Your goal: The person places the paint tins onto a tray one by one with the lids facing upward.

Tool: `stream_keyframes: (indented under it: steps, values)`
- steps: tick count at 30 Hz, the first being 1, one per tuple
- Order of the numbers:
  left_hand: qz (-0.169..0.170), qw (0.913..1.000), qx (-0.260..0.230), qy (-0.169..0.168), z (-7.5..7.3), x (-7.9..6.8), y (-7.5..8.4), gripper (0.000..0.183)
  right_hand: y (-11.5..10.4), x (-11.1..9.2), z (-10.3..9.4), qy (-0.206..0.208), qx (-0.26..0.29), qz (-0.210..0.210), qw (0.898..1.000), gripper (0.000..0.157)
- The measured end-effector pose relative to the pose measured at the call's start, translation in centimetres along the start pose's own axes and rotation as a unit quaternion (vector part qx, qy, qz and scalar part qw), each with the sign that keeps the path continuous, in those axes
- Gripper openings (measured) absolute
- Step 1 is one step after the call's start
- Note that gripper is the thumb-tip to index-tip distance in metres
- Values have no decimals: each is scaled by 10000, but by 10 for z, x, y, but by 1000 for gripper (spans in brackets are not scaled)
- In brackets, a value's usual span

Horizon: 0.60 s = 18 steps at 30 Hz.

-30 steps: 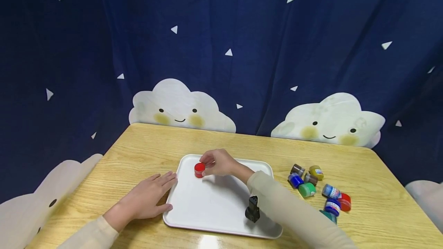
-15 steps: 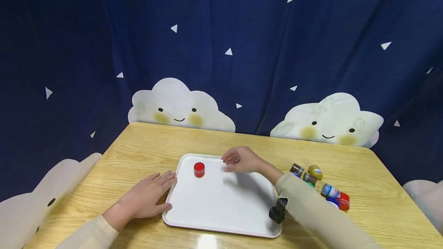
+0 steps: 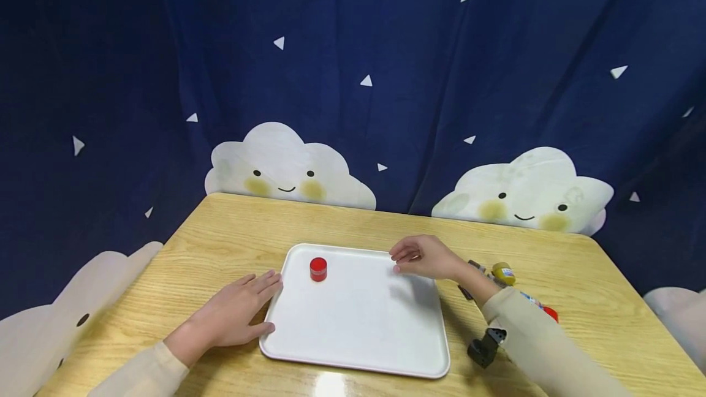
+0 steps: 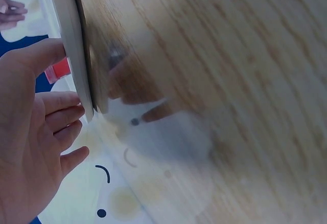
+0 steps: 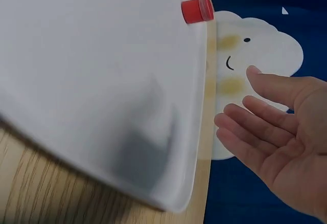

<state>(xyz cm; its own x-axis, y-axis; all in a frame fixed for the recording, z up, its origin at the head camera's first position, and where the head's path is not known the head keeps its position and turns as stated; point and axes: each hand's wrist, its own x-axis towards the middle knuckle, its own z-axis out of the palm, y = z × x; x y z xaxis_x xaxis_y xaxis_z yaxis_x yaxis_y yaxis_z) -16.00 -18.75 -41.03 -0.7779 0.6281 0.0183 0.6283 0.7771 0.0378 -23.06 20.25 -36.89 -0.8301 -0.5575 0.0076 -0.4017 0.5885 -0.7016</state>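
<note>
A small red paint jar (image 3: pixel 318 269) stands upright near the far left corner of a white tray (image 3: pixel 353 323). My left hand (image 3: pixel 234 311) rests at the tray's left edge, its fingertips and thumb touching the rim; in the left wrist view the left hand (image 4: pixel 36 127) has its fingers along that edge. Over the tray's far right corner hovers my right hand (image 3: pixel 425 256), holding nothing, its fingers loosely bent. The right wrist view shows the right hand (image 5: pixel 276 127) with palm bare and fingers relaxed, well apart from the red jar (image 5: pixel 196 10).
Right of the tray, several paint jars lie on the wooden table (image 3: pixel 607 323), partly hidden by the right arm. Among them are a yellow jar (image 3: pixel 504 273) and another red jar (image 3: pixel 550 313). A dark blue curtain (image 3: pixel 353 78) with cloud prints hangs behind the table.
My right hand has let go of the red paint jar and moved right across the tray to its far right corner. The jar stays in place. The left hand has not moved.
</note>
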Motion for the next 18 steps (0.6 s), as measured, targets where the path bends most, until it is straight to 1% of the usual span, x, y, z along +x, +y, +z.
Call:
stream_keyframes:
  steps: [8, 14, 18]
  values:
    - [7, 10000, -1, 16, 0, 0, 0, 71, 9, -25, -17, 152, -328, 159, 9992, 30]
    - [-6, 10000, -5, 43, 0, 0, 0, 72, 14, -43, -24, 343, -733, 341, 9961, 31]
    - [-11, 10000, -37, 25, 0, 0, 0, 71, 15, -54, -29, 419, -879, 435, 9943, 32]
